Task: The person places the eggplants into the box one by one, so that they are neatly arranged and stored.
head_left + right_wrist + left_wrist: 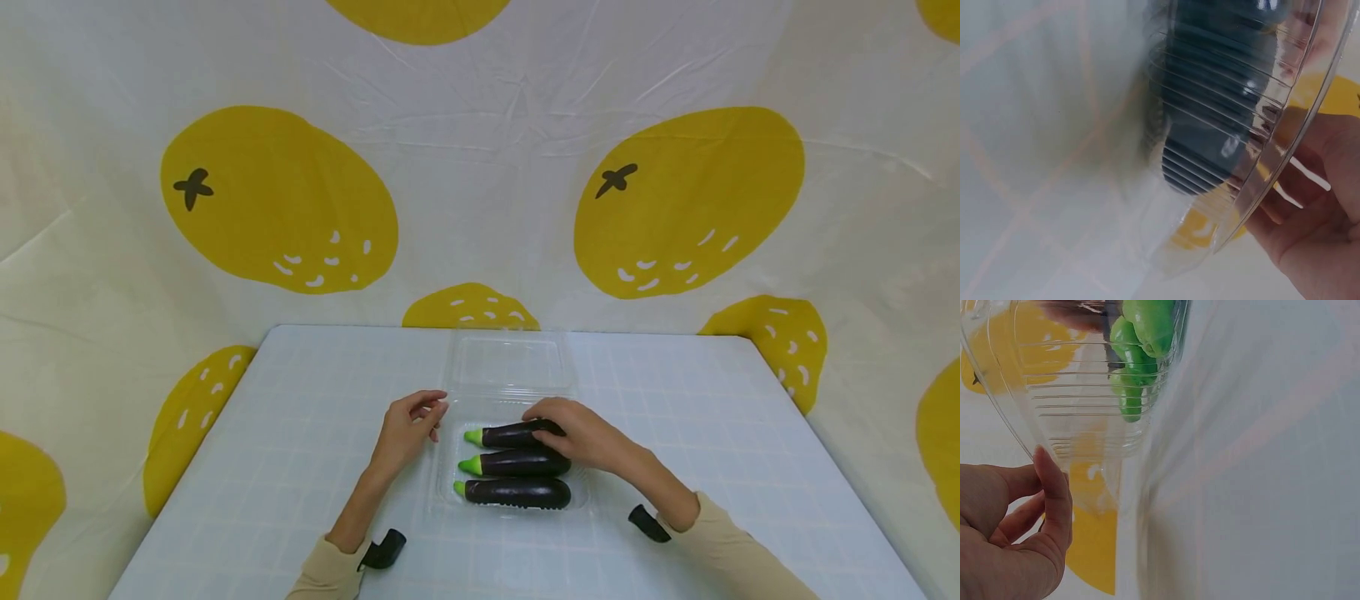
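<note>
The left sleeve (322, 575) slants in from 7 o'clock, and the left hand (408, 429) is lifted beside the 10 o'clock edge of the clear box (1085, 400), fingers loosely bent; whether the tips touch the rim, I can't tell. A black piece (385, 550) sits at that wrist. The box lies on the tabletop (712, 433), its lid (510, 362) open towards 12. Inside, green ends at 9 o'clock, lie the near eggplant (517, 492), the middle eggplant (517, 462) and the far eggplant (510, 435). The right hand (581, 429) arches over from 4 o'clock, thumb and fingers clamped around the far eggplant's fat end and partly hiding it from me. Its sleeve (742, 550) is beige too. At 12, behind everything, hangs a pale cloth (487, 167) with yellow fruit.
</note>
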Demonstrator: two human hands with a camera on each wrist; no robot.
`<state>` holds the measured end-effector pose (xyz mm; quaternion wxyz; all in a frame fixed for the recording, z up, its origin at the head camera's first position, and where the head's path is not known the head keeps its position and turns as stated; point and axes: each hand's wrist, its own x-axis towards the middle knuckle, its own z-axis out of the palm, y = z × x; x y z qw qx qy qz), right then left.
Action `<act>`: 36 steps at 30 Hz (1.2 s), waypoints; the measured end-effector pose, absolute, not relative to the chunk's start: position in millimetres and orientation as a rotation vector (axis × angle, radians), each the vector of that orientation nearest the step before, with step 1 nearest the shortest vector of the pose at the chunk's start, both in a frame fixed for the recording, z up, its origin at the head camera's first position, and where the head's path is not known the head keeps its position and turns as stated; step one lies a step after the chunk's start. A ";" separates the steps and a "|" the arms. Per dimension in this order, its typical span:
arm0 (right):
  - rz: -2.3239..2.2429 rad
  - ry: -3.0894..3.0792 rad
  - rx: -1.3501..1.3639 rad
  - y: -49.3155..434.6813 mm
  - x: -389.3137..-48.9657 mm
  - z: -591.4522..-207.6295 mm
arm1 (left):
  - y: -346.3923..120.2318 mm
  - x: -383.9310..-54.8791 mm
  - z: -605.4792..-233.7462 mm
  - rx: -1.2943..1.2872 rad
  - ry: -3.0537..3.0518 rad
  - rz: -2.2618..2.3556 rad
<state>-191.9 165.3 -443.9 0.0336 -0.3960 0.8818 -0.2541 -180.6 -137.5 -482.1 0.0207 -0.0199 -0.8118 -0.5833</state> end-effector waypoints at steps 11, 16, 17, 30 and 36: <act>-1.003 2.730 -1.223 184.2 -190.5 -444.0 | -139.6 -182.7 -485.6 -0.090 -2.501 -1.819; -1.085 2.759 -1.174 193.0 -190.9 -445.1 | -139.4 -182.8 -485.7 -0.082 -2.505 -1.826; -1.099 2.775 -1.167 194.5 -191.0 -445.1 | -139.3 -182.8 -485.7 -0.090 -2.504 -1.820; -1.266 3.036 -1.066 213.4 -198.9 -456.9 | -139.6 -182.4 -479.9 -0.095 -2.515 -1.839; -1.279 3.089 -0.962 219.9 -204.0 -463.4 | -141.0 -187.3 -485.0 -0.111 -2.525 -1.820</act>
